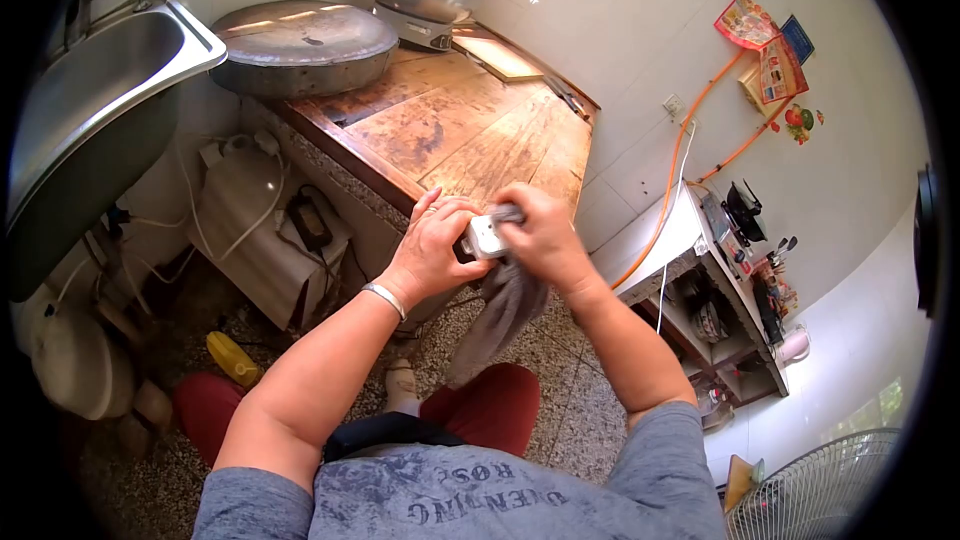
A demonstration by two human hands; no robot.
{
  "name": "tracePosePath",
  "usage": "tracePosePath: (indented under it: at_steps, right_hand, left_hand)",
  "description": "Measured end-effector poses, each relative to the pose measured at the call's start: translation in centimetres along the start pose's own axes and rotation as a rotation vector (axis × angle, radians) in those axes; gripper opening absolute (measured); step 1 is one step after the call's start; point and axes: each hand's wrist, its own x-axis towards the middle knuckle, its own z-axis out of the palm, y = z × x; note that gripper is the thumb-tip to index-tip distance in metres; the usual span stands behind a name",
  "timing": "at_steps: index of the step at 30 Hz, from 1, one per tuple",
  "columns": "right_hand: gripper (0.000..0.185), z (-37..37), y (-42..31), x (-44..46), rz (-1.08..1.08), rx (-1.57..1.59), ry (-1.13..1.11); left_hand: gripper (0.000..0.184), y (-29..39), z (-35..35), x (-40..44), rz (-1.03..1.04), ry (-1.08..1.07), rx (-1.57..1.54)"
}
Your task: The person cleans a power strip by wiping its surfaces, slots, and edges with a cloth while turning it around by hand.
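My left hand (432, 248) is closed around a small white power socket (487, 237) with dark slots in its face. A crumpled grey cloth (494, 325) is gripped in my right hand (545, 242), pressed against the socket's right side. The cloth's loose end hangs down over my lap. Both hands are in front of my body, at the near corner of the worn wooden table (430, 130). My fingers hide part of the socket.
A large round lidded pan (305, 48) and a steamer pot (420, 0) stand on the table. The steel sink (110, 70) is at left. A cabinet (700, 315) holds kitchenware at right, with an orange hose (672, 190) above. A fan (820, 490) stands at lower right.
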Motion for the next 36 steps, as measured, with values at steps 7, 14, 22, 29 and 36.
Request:
tracePosePath:
  at_steps: [7,14,22,29,36]
  right_hand:
    - [0.034,-1.9,-2.0,-3.1,-0.211,0.045,-0.136]
    - [0.019,-4.1,3.4,-9.2,0.454,0.622,0.134]
    - [0.039,-4.8,12.7,-9.3,0.623,0.726,0.238]
    - [0.041,-4.8,12.6,-9.1,0.432,0.587,-0.127]
    - [0.032,-3.6,10.6,-10.3,0.194,0.289,0.142]
  left_hand:
    - [0.055,0.0,-0.3,0.2,0.022,-0.034,-0.011]
    - [0.058,0.8,-0.6,0.9,-0.065,-0.039,-0.08]
    - [0.06,0.8,-4.8,5.8,0.157,-0.23,0.072]
    - [0.063,1.0,-5.9,7.3,0.445,-0.239,0.478]
    - [0.07,0.9,-4.5,8.1,0.207,-0.498,0.527]
